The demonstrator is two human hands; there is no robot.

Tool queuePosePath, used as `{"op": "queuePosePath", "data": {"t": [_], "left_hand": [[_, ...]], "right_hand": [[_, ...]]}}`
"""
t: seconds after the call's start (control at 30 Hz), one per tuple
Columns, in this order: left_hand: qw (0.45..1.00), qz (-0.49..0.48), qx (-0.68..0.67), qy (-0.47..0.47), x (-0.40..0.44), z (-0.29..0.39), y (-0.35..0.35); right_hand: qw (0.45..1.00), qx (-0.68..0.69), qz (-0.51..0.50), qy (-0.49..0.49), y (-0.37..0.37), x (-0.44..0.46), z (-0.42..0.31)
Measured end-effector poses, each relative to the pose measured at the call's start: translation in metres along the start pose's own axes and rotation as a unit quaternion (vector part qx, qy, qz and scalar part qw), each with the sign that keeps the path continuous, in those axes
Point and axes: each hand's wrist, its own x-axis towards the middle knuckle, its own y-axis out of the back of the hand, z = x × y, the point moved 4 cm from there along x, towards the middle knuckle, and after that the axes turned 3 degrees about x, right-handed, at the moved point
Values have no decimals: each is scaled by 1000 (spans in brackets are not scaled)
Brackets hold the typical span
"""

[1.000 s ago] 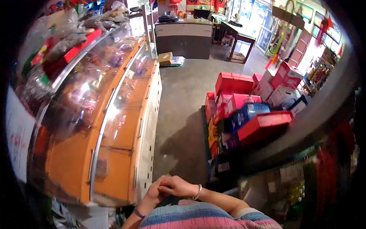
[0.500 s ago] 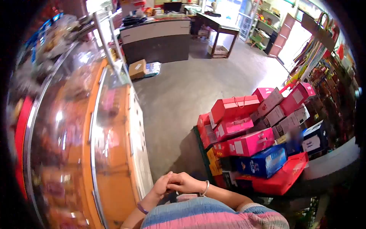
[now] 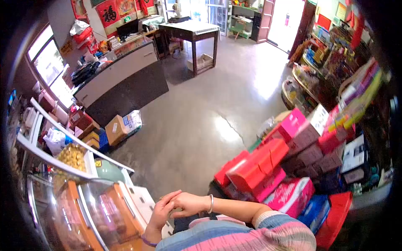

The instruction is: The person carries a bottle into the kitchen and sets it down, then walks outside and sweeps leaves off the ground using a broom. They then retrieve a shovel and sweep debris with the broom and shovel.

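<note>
My left hand (image 3: 160, 212) and my right hand (image 3: 188, 203) are clasped in front of my waist. The fingers of each press against the other hand, closed, and no object shows between them. A silver bangle (image 3: 212, 203) circles my right wrist, and a purple band (image 3: 147, 241) is on the left one. Beside my left hand stands a display case (image 3: 138, 200) with clear, orange-framed lids (image 3: 100, 205). To the right of my right forearm lie stacked gift boxes, among them a red box (image 3: 261, 163), a pink box (image 3: 291, 196) and a blue box (image 3: 314, 213).
A dark-and-white counter (image 3: 125, 83) stands at the back left, with a cardboard box (image 3: 117, 129) on the floor by it. Behind is a dark-legged table (image 3: 190, 28). Shelves of goods (image 3: 310, 79) line the right side, near an open doorway (image 3: 287, 25).
My view has swung to the right and up, so the counter and table sit further left and more of the doorway shows. My hands stay clasped, their fingers slightly shifted.
</note>
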Motion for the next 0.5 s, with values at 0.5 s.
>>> {"op": "queuePosePath", "data": {"t": [0.5], "left_hand": [[996,-71,-44,27,444,92,191]], "right_hand": [[969,89,109,-205,371,220,171]]}}
